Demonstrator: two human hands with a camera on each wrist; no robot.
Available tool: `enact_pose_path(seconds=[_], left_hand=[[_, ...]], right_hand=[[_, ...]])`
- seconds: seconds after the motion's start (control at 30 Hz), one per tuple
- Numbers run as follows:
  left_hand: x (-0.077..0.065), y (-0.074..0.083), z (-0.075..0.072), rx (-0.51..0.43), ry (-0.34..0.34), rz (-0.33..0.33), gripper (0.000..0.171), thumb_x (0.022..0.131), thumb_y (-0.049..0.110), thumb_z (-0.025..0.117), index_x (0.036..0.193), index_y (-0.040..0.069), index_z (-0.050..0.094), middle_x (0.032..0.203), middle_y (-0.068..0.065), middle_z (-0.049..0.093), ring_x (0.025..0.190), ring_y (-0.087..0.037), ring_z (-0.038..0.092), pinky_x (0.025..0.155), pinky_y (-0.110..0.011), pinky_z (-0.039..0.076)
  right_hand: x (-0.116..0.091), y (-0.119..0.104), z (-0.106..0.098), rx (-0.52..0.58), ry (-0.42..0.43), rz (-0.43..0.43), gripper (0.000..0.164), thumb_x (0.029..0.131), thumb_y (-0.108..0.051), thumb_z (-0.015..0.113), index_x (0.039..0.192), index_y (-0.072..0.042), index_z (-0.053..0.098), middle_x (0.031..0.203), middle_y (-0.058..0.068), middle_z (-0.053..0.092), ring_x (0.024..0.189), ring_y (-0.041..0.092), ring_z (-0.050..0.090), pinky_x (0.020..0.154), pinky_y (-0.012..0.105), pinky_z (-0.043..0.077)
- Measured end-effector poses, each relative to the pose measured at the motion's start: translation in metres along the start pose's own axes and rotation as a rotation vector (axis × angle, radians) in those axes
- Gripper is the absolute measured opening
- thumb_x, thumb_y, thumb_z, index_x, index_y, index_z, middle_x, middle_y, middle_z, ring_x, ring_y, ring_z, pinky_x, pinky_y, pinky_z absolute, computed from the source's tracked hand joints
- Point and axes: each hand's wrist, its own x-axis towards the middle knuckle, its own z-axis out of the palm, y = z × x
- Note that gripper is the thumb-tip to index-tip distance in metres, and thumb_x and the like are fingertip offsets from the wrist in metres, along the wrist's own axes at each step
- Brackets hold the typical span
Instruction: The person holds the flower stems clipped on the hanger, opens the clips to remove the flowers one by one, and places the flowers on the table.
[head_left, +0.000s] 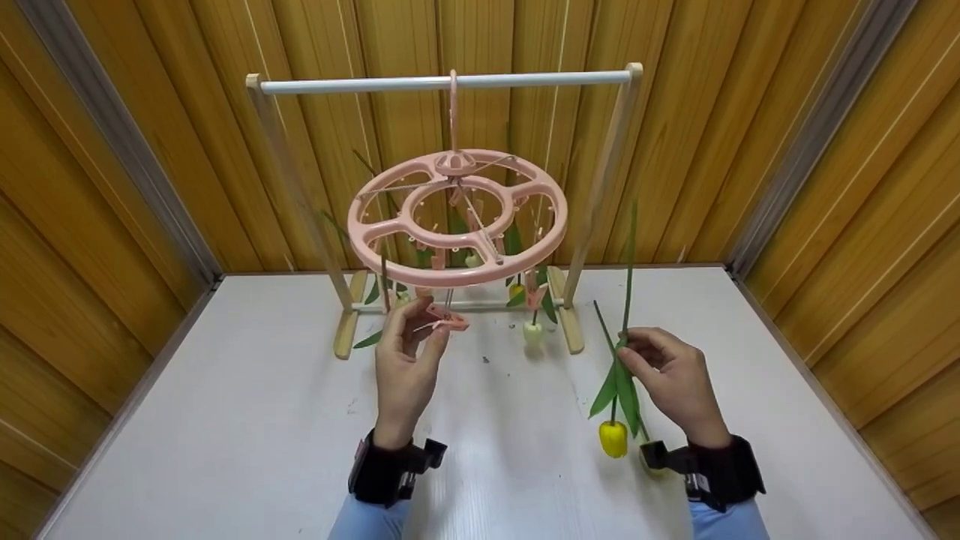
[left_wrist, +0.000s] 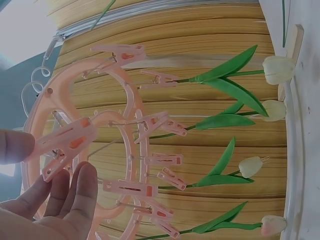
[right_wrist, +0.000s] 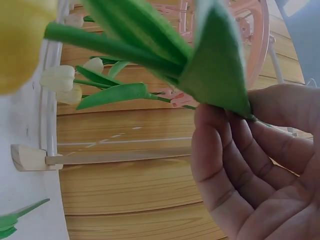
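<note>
My left hand (head_left: 407, 364) pinches a pink clothespin (left_wrist: 65, 141) between thumb and fingers, below the front rim of a round pink clip hanger (head_left: 457, 279). In the left wrist view, the clothespin's two arms show between the fingertips. My right hand (head_left: 675, 379) pinches a yellow tulip (head_left: 613, 439) by its leaves and stem, bloom down and stem pointing up. In the right wrist view, its green leaf (right_wrist: 217, 65) covers part of the hanger. Several white tulips (left_wrist: 278, 69) hang bloom-down from other clothespins on the hanger.
The hanger hooks over a white bar (head_left: 540, 79) on a wooden stand (head_left: 574, 330). Another tulip lies on the white table (head_left: 247, 450) under my right hand, its bloom (head_left: 651, 456) partly hidden by the wrist strap. Wood-patterned walls (head_left: 675, 150) enclose the table's back and sides.
</note>
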Motion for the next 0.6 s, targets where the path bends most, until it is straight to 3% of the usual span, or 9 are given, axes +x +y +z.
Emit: enact_pose_path(seconds=[0.3, 0.6], left_hand=[[-0.003, -0.002, 0.001, -0.03, -0.018, -0.026, 0.04, 0.098, -0.003, 0.065, 0.136, -0.006, 0.055, 0.113, -0.019, 0.066, 0.105, -0.029, 0.068, 0.094, -0.031, 0.055], [0.001, 0.002, -0.004, 0.007, 0.018, -0.055, 0.04, 0.096, -0.005, 0.067, 0.134, -0.006, 0.056, 0.122, -0.018, 0.063, 0.112, -0.031, 0.063, 0.094, -0.029, 0.054]], right_hand=[[-0.006, 0.008, -0.006, -0.025, -0.041, 0.108, 0.02, 0.092, 0.006, 0.072, 0.112, 0.004, 0.073, 0.089, 0.01, 0.072, 0.071, 0.003, 0.067, 0.064, 0.016, 0.055], [0.002, 0.011, -0.011, -0.1, -0.131, 0.193, 0.03, 0.094, 0.003, 0.071, 0.124, 0.007, 0.068, 0.098, 0.012, 0.072, 0.084, 0.008, 0.067, 0.074, 0.014, 0.053]])
